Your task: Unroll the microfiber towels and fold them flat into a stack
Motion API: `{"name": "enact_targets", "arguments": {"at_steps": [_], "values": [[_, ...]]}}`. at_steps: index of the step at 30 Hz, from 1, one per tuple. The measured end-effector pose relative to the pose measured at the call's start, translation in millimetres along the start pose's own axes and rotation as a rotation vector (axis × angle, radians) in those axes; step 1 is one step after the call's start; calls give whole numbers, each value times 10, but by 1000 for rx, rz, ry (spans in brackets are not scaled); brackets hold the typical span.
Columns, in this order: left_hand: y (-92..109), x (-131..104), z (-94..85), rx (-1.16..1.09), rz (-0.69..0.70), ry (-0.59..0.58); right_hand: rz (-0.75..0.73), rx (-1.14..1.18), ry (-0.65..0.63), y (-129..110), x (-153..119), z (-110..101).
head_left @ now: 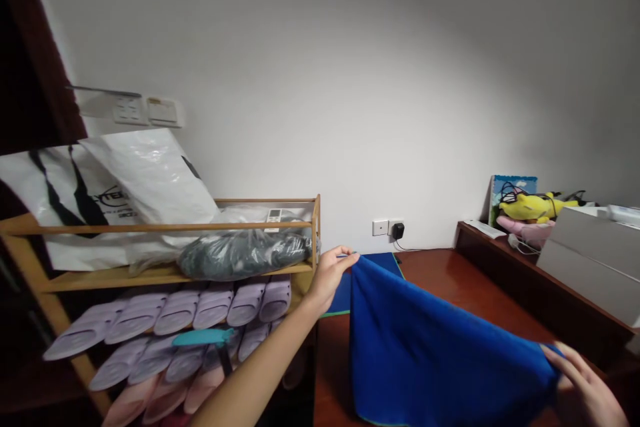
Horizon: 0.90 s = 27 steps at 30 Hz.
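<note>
A blue cloth point(440, 347) hangs stretched between my two hands, above a reddish-brown wooden surface point(450, 280). My left hand point(333, 277) pinches its upper left corner between thumb and fingers. At the lower right, my right hand point(583, 380) grips the other upper corner, with part of the hand hidden by the cloth. The cloth's top edge slopes down toward the right, and its lower edge shows a thin green trim. Behind my left hand, another blue piece with a green edge point(341, 295) lies flat on the wooden surface.
On the left, a wooden rack point(115, 277) holds white bags point(145, 180), a plastic-wrapped dark bundle point(245, 253) and several slippers point(175, 310). A black plug point(398, 231) sits in the wall. A raised ledge at right bears a yellow plush point(533, 207) and white boxes point(590, 253).
</note>
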State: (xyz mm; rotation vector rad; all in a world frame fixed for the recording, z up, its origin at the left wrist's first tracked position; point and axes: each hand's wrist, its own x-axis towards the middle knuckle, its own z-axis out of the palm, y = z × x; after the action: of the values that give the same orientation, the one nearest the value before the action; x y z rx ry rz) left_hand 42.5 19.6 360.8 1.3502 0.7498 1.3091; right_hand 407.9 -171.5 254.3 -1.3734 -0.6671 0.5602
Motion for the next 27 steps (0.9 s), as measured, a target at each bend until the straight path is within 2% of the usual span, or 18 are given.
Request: {"name": "enact_targets", "arguments": {"at_steps": [2, 4, 8, 10, 14, 16, 18, 22, 27], "values": [[83, -71, -150, 15, -7, 43, 122, 79, -122, -181, 164, 146], [162, -129, -314, 50, -23, 46, 193, 127, -189, -329, 292, 273], [339, -245, -601, 168, -50, -96, 175, 82, -242, -530, 468, 371], [423, -301, -684, 222, -42, -130, 147, 29, -308, -611, 528, 363], [523, -352, -732, 344, -6, -84, 146, -26, -448, -699, 607, 342], [539, -355, -721, 441, 61, -51, 152, 8, -439, -682, 637, 337], [544, -362, -702, 536, 146, -21, 140, 32, -350, -643, 661, 332], [561, -404, -663, 668, 287, -11, -5, -169, -148, -622, 667, 308], [601, -461, -638, 732, 341, -24, -164, -371, -161, -700, 647, 202]]}}
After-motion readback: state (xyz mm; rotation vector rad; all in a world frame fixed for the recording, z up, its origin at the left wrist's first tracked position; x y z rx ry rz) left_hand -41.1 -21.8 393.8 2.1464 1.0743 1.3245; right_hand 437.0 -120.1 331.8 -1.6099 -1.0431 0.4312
